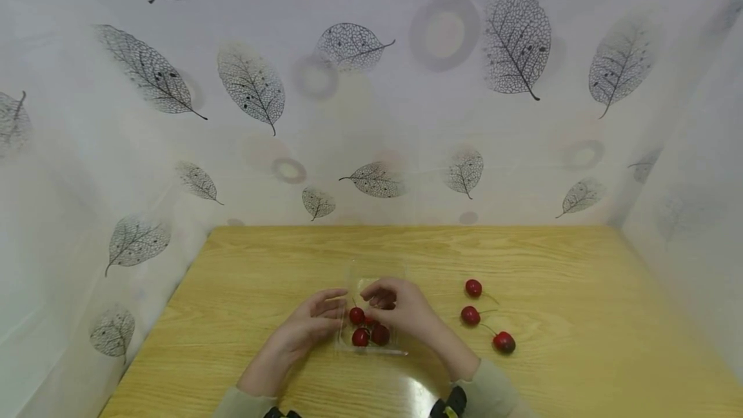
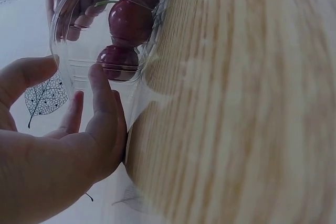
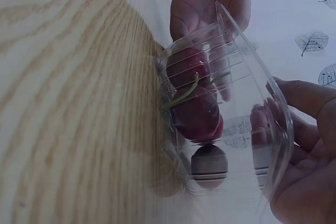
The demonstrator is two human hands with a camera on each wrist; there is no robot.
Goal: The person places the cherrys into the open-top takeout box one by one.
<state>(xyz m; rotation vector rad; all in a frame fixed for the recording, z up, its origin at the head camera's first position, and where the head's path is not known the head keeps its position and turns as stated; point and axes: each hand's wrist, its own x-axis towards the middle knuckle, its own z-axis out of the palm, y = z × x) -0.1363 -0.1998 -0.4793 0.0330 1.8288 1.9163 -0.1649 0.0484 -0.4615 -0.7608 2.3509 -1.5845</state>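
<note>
A clear plastic box (image 1: pixel 380 351) stands on the table between the two hands, with several dark red cherries (image 1: pixel 360 337) inside; some keep green stems. On its left side, my left hand (image 1: pixel 316 321) touches the wall with its fingers, thumb up near the rim (image 2: pixel 55 35). My right hand (image 1: pixel 403 308) reaches over the right side, its loosely bent fingers above the cherries. Seen in the right wrist view, the fingers of that hand (image 3: pixel 310 129) hang past the box rim with nothing between them. The right hand partly hides one cherry in the head view.
To the right of the box, three loose cherries with stems lie on the wooden table (image 1: pixel 580 315): a far one (image 1: pixel 473 288), a middle one (image 1: pixel 471 315) and a near one (image 1: pixel 504 342). Leaf-patterned white sheeting (image 1: pixel 377 115) rises behind the table and at both sides.
</note>
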